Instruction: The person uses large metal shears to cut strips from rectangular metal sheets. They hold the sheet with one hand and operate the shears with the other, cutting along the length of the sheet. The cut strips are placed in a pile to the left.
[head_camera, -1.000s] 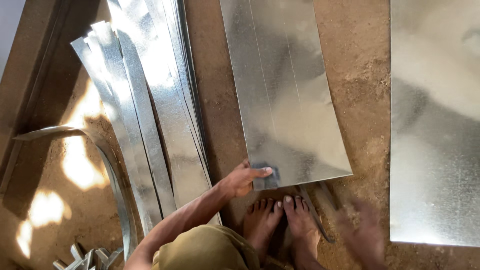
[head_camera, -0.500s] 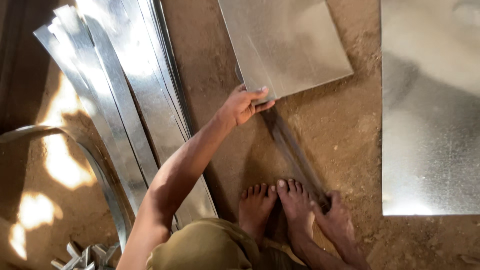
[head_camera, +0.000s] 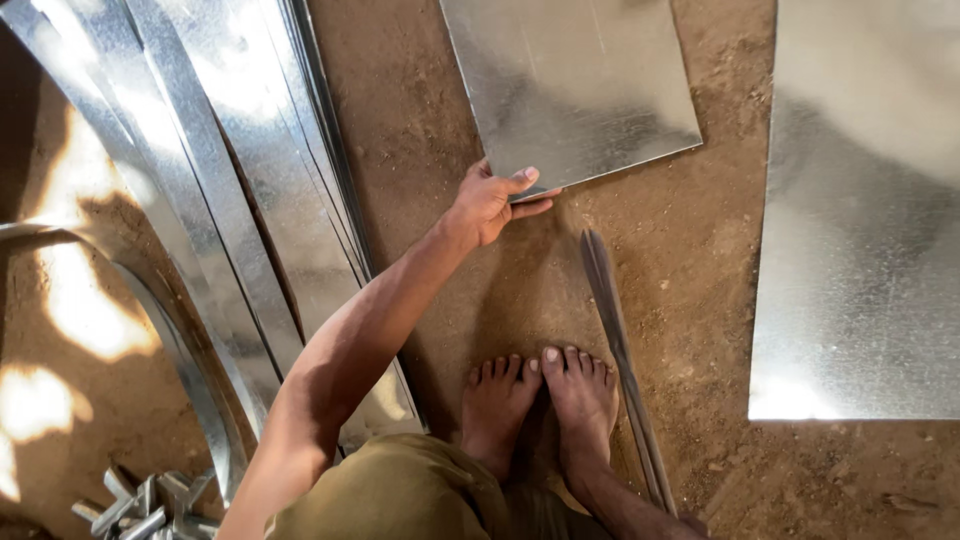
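Observation:
My left hand (head_camera: 492, 201) grips the near left corner of a shiny galvanised metal sheet (head_camera: 575, 85) that lies on the dirt floor, thumb on top and fingers under the edge. A long thin metal strip (head_camera: 620, 350) lies on the ground just right of my bare feet (head_camera: 540, 400), running from near the sheet's corner down toward the bottom edge of the view. My right hand is out of sight; only the forearm shows at the bottom edge, close to the strip's lower end.
A stack of long folded metal strips (head_camera: 230, 180) runs along the left. A second large metal sheet (head_camera: 865, 210) lies at the right. A curved metal band (head_camera: 190, 370) and small metal offcuts (head_camera: 150, 495) sit at the lower left.
My left hand has pushed the sheet away from my feet. The thin strip has come free of it and lies on the dirt. My right hand has dropped out of view.

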